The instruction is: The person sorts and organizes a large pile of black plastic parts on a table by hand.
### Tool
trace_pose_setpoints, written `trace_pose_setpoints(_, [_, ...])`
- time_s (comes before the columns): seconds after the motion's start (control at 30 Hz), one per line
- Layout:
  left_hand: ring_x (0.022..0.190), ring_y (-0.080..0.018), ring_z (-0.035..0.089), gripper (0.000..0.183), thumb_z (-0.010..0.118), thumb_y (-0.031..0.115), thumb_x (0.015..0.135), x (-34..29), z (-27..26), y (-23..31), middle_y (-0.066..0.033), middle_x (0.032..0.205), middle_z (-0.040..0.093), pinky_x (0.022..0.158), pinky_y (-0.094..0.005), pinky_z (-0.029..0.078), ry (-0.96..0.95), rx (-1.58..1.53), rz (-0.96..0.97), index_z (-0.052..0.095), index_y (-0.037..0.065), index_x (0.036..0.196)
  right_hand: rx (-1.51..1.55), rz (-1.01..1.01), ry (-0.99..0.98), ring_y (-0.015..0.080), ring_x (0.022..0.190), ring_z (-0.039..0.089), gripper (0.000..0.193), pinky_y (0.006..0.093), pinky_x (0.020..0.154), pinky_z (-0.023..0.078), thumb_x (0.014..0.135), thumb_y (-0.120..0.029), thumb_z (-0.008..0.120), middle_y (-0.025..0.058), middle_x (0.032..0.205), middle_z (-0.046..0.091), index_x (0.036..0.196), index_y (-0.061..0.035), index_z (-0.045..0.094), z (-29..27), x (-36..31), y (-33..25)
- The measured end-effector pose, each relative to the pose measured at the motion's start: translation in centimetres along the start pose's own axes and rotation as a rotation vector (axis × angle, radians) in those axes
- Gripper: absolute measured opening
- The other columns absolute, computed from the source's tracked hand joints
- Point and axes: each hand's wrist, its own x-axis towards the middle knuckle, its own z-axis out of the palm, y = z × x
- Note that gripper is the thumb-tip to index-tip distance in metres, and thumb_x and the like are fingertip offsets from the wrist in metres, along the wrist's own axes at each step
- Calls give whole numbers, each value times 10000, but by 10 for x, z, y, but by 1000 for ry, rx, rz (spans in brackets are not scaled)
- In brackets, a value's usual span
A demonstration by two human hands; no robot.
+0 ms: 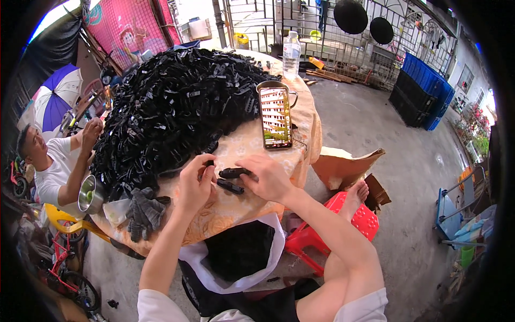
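At far left, a purple-and-white umbrella stands open behind a co-worker, who sits at the table with both hands raised near the pile. A metal bowl is at the table's left edge, followed by grey gloves. The large pile of black parts covers the far left of the table. The left hand, at the near side of the pile, pinches a small piece, mostly hidden by the fingers. Below the table edge, a white bag gapes around dark contents. Between the hands, a loose part lies just below the clip, which the right hand pinches between thumb and fingers above the cloth. Beyond the right hand, a phone leans upright against a mug; a bottle stands behind. Farther right are a red stool, an open carton, stacked crates and a blue trolley.
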Motion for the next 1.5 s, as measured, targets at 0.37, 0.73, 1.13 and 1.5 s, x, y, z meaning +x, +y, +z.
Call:
trace_pose_setpoints(0.37, [627,-133,579,352,616,-56,902,-4,-10,2,-72,824,593,571,-261,456,8,240,227,636,11,1247,18,-3,54,354,1001,627,344,412,866,520,789,-67,689,163,1081,672,1128,-22,651,4,-2,-4])
trace_pose_setpoints(0.73, [812,-241,655,280,734,-60,772,-6,-7,-4,-114,916,692,712,-319,515,-148,159,241,697,6,1042,-29,-110,173,352,951,627,312,413,846,525,749,-36,688,158,1019,663,1060,-13,664,4,-6,-6])
trace_pose_setpoints(1.13, [780,-235,649,215,755,-45,761,-4,-10,-1,-117,903,691,692,-307,519,-194,221,234,722,14,965,-83,-174,110,272,874,634,312,386,784,511,766,-186,746,78,967,661,1043,-73,658,10,-20,-29])
trace_pose_setpoints(1.5, [765,-194,667,209,753,-53,769,-7,-10,5,-110,892,706,699,-297,533,-280,195,109,703,-5,967,-8,-47,28,303,921,637,308,410,829,510,758,-154,769,100,974,668,1017,-52,637,13,-18,-33])
